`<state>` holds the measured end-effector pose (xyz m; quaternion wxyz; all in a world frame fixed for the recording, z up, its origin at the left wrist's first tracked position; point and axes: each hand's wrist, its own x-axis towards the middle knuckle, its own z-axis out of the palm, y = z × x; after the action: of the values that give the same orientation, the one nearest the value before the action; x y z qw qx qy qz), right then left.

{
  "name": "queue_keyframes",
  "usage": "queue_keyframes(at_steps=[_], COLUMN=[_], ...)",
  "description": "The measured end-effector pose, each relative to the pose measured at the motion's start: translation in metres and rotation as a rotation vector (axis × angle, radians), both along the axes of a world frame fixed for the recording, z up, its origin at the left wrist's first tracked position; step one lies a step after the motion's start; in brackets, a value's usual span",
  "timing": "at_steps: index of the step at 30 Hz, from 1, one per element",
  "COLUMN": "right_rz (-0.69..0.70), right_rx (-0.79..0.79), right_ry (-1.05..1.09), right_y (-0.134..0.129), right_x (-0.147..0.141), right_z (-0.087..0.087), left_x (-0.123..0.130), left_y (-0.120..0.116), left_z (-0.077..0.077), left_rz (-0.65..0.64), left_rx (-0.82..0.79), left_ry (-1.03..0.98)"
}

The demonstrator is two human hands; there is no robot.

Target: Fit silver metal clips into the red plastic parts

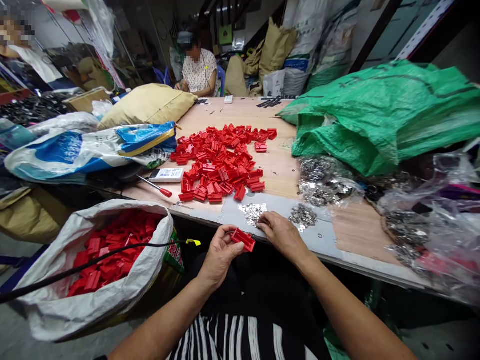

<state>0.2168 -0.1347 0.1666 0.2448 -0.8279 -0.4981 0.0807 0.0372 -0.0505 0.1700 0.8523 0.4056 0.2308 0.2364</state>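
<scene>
Between the thumb and fingers of my left hand [221, 253] is a red plastic housing [243, 240], its hollow side facing up, held just off the table's front edge. My right hand [282, 234] rests at that edge, fingertips pinched together beside a small pile of shiny metal pieces [252, 212]. Whatever those fingertips hold is too small to make out. Right of it lies a second, darker heap of small metal parts [303, 215]. A large pile of similar red housings [221, 165] spreads over the table behind my hands.
An open white sack [41, 295] of red housings stands at lower left, a black cable [123, 248] crossing it. A red-handled screwdriver [159, 188] lies by a white box [167, 175]. At right are a green sack [375, 110] and plastic bags of metal parts [322, 177]. A person [200, 70] sits opposite.
</scene>
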Motion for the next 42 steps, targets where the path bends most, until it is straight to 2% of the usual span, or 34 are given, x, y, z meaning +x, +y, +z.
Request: queue_keyframes(at_steps=[10,13,21,27,33,37,42], right_rz=[-0.095,-0.121,-0.103,-0.112,-0.064,-0.020,-0.068], right_rx=[0.078,0.161,0.408,0.390,0.389,0.390,0.353], right_ry=[0.116,0.182,0.566,0.608,0.653,0.782,0.842], right_y=[-0.005,-0.006,-0.014,-0.015,-0.012,-0.015,-0.028], right_x=[0.002,0.003,-0.010,-0.029,-0.033,-0.031,-0.021], right_z=[-0.005,-0.005,-0.005,-0.008,-0.007,-0.002,0.002], left_x=[0.007,0.012,0.023,0.024,0.020,0.018,0.018], left_y=[0.000,0.001,-0.001,-0.003,-0.004,-0.004,-0.004], left_z=[-0.005,-0.006,-0.012,-0.011,-0.007,-0.004,-0.003], left_rz=[0.012,0.017,0.110,0.109,0.136,0.114,0.092], left_rx=[0.244,0.305,0.542,0.730,0.903,0.854,0.757], left_ry=[0.067,0.092,0.147,0.168,0.153,0.157,0.149])
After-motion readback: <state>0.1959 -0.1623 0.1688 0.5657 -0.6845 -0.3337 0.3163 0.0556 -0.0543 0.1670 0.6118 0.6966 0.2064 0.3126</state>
